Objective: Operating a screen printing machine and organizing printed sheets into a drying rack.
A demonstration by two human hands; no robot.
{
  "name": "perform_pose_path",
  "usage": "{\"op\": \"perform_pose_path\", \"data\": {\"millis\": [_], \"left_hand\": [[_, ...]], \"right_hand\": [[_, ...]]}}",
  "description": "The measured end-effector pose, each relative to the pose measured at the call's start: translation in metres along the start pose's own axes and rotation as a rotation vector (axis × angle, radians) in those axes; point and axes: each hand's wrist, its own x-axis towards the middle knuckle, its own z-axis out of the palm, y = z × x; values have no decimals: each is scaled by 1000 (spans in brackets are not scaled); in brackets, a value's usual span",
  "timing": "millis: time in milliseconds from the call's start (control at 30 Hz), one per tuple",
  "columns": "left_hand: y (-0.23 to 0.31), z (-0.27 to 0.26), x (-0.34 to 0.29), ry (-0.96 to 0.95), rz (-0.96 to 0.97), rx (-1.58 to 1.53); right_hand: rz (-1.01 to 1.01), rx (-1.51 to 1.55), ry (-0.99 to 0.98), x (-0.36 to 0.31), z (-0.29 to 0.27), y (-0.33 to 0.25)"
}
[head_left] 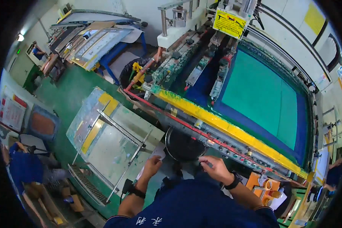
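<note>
My left hand (152, 165) is in front of my body with its fingers curled together. Whether it holds something small I cannot make out; a pale sheet-like edge (158, 151) shows beside it. To the right, my right hand (216, 169) hangs in the air, fingers loosely bent and apart, with no object visible in it. It is close to the front control panel (231, 152) of a screen-printing machine. The machine carries a framed screen (260, 95) with a green printing area and a blue border. A round black stool seat (183, 144) lies just beyond my hands.
On the left stands a metal rack (117, 129) with comb-like rails, over a paint-stained board (91, 114). A yellow frame bar (224, 129) and red rail (167, 113) edge the machine. An orange tray (260, 192) holds jars at right. Other people (30, 161) are at the sides.
</note>
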Motion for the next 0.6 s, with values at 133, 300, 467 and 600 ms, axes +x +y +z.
{"op": "perform_pose_path", "data": {"millis": [133,300,467,600], "left_hand": [[24,-3,6,36,-4,-1],[28,-1,-12,75,-108,18],[16,-2,-9,111,32,46],[0,-14,-29,161,-96,-74]], "right_hand": [[-84,-78,-23,11,-4,8],[-41,-36,-86,12,4,10],[-43,-49,-41,14,11,24],[-8,-56,-115,24,31,17]]}}
